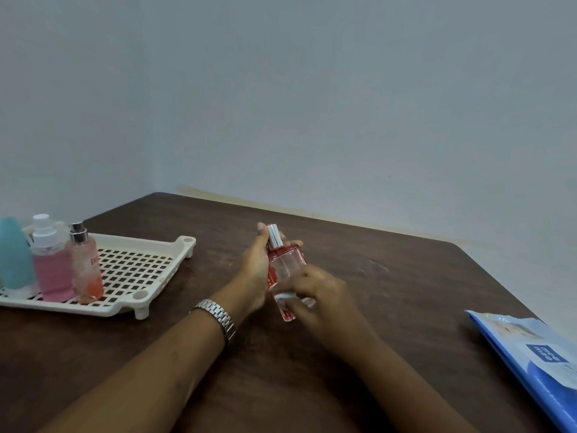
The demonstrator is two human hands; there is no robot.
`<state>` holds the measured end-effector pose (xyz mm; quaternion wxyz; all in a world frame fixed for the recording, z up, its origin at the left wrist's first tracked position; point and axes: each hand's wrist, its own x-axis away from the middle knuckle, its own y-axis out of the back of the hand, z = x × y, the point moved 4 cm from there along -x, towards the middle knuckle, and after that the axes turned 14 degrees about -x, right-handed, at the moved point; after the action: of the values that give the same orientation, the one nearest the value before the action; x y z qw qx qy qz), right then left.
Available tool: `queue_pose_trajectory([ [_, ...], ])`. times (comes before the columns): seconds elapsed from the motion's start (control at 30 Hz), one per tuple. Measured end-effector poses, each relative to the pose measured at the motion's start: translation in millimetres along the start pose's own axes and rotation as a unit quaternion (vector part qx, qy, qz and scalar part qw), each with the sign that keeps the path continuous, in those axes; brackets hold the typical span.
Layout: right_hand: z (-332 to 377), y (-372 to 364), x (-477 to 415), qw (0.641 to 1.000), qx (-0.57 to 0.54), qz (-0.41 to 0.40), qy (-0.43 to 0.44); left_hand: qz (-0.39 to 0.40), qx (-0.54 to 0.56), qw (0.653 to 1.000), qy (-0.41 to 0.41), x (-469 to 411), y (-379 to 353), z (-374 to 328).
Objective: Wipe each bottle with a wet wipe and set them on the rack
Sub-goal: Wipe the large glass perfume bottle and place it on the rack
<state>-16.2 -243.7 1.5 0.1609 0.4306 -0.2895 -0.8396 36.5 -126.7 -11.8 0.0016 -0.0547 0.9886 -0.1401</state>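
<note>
1. Bottles are the job, and all of it happens on the dark wooden table [406, 276], the biggest thing in view.
2. The cream plastic rack [146, 242] sits at the table's left. Its slotted floor is probably why damp bottles go there.
3. A blue wet-wipe pack [530, 354] lies far to the right of the rack, near the right hand, probably so a fresh wipe is easy to take.
4. Three bottles stand upright along the rack's left side: a teal bottle [14, 254], a pink spray bottle [53, 270] and a peach spray bottle [87, 270]. They look finished, and most of the rack's floor is bare.
5. The left hand [253, 276], with a metal watch [215, 314] at the wrist, curls round the upper part of the perfume bottle [285, 260] to steady it.
6. That clear-and-red bottle with a silver cap is tilted over the table, well right of the rack. It is being wiped, not yet placed.
7. The right hand [318, 292] is blurred. Its curled fingers pinch the white wet wipe [284, 296] against the bottle's lower body — the rubbing hand.
</note>
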Motion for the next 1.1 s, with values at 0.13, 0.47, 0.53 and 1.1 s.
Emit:
queue_pose_trajectory([
  [0.13,-6,3,0,0.999,-0.031,-0.021,-0.024,-0.005,-0.008,1.0,0.004,-4,2,2],
  [0.47,-31,17,7,0.964,-0.127,-0.106,-0.209,-0.029,-0.029,0.999,-0.017,-5,4,3],
  [0.53,-22,9,4,0.981,-0.097,-0.06,-0.154,-0.05,-0.019,0.998,-0.014,-8,9,2],
  [1.1,-45,13,13,0.939,-0.164,-0.081,-0.293,-0.097,-0.014,0.994,0.044,-4,14,3],
])
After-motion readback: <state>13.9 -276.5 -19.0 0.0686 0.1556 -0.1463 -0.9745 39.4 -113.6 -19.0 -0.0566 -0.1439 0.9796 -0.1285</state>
